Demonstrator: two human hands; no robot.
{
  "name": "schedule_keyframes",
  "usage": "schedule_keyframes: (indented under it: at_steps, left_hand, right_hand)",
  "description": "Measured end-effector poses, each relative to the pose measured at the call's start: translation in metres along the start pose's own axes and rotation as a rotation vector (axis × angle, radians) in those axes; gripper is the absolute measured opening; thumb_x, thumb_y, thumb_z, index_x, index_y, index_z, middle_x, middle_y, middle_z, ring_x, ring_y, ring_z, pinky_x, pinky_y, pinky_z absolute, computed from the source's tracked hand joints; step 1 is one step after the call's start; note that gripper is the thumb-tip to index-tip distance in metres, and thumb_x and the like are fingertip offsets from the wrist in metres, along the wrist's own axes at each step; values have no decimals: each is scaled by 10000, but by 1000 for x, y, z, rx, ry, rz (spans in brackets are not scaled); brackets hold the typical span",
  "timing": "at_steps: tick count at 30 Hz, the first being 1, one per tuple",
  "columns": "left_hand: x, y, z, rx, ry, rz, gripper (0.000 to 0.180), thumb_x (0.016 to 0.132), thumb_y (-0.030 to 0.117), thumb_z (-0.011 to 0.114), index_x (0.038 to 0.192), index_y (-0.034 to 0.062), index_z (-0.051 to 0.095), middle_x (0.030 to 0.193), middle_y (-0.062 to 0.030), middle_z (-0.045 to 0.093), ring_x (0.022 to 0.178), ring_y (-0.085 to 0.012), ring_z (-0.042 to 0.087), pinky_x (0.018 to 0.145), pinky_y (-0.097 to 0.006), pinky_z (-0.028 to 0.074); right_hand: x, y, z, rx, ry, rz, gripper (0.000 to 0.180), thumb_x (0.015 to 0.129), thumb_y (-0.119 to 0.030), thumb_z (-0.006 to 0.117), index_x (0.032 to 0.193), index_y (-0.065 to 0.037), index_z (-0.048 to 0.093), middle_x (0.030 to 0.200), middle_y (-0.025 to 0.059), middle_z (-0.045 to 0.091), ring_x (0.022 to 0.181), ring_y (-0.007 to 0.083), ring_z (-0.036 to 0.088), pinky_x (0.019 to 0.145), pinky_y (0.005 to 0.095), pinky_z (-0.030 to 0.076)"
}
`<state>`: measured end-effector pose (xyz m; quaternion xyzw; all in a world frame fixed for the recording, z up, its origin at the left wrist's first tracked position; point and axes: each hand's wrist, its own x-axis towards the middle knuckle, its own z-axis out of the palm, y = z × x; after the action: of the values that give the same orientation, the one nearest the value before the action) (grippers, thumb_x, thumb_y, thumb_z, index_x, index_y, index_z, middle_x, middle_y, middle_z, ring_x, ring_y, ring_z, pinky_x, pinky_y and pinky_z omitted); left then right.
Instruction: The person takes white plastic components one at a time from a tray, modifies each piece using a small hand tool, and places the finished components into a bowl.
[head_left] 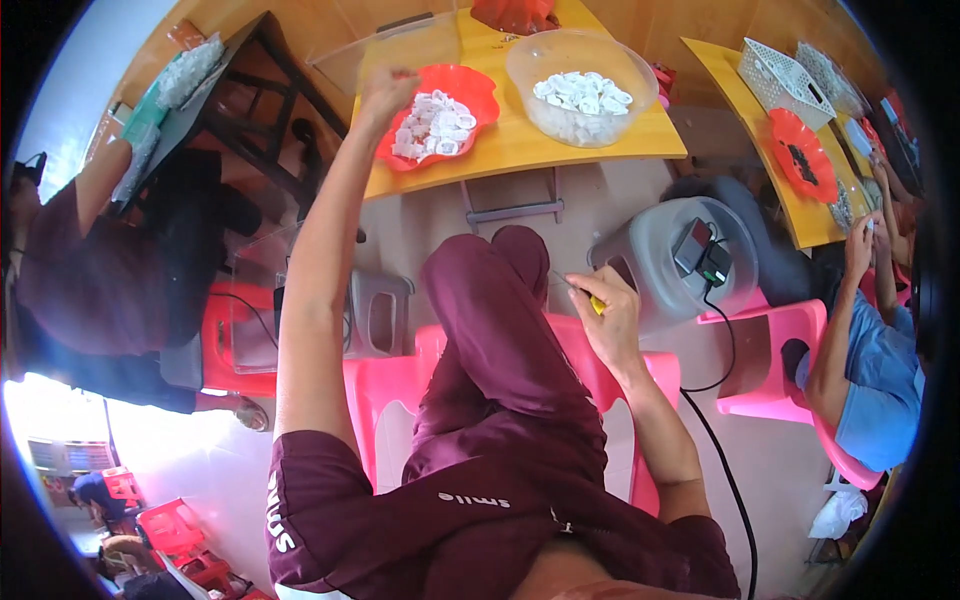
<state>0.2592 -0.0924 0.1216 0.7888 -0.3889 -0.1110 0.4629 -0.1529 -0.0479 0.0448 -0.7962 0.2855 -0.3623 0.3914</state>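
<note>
My left hand [385, 95] is stretched out over the left rim of a red scalloped bowl [484, 95] on the yellow table. Its fingers are curled together, and I cannot make out whether anything small is between them. Small white plastic parts [437, 125] lie heaped in that bowl. Above my right thigh, my right hand [612, 310] is closed round a small tool with a yellow handle [597, 304]. A thin metal tip points from it toward the upper left.
A clear round tub [640, 70] of white parts stands right of the bowl. On a stool at my right, another clear tub [735, 225] holds black devices with a cable [745, 500] trailing down. People sit at both sides, near other tables [735, 110].
</note>
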Motion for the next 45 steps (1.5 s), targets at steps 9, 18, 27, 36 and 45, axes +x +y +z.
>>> schedule_keyframes:
  at_steps: [9, 18, 27, 36, 45]
  left_hand:
    - [28, -65, 6, 431, -118, -44, 104, 692, 120, 667, 762, 46, 691, 747, -133, 667, 683, -228, 652, 618, -337, 520]
    - [53, -60, 53, 634, -65, 78, 178, 689, 177, 684, 843, 89, 691, 895, -158, 653, 859, -299, 629, 773, -387, 500]
    - [72, -81, 36, 319, -35, 55, 149, 628, 147, 665, 754, 72, 692, 712, -130, 659, 704, -202, 651, 666, -328, 508]
    - [-3, 3, 6, -876, -275, -195, 230, 832, 83, 600, 1039, -17, 592, 984, -117, 619, 898, -192, 596, 804, -327, 509]
    - [-216, 60, 69, -1713, -686, -125, 352, 873, 154, 561, 1173, -3, 465, 1154, -233, 523, 950, -239, 589, 813, -280, 515]
  right_hand:
    - [-2, -8, 0, -14, -39, 72, 171, 739, 41, 628, 903, 12, 664, 702, 77, 534, 607, 150, 494, 542, 266, 376]
    - [1, -3, 2, -12, -31, 85, 159, 733, 34, 631, 887, 12, 665, 684, 78, 537, 594, 150, 493, 527, 268, 370]
    - [3, -2, 4, -34, -42, 49, 153, 735, 38, 633, 882, 6, 663, 674, 68, 529, 589, 151, 493, 523, 274, 367]
    - [-4, -3, 2, -29, -13, 47, 143, 746, 26, 617, 884, 26, 652, 665, 81, 520, 583, 152, 483, 523, 264, 354]
    - [-2, 9, 1, 394, 11, 276, 178, 822, -89, 606, 946, 32, 651, 730, 31, 547, 597, 79, 492, 513, 212, 362]
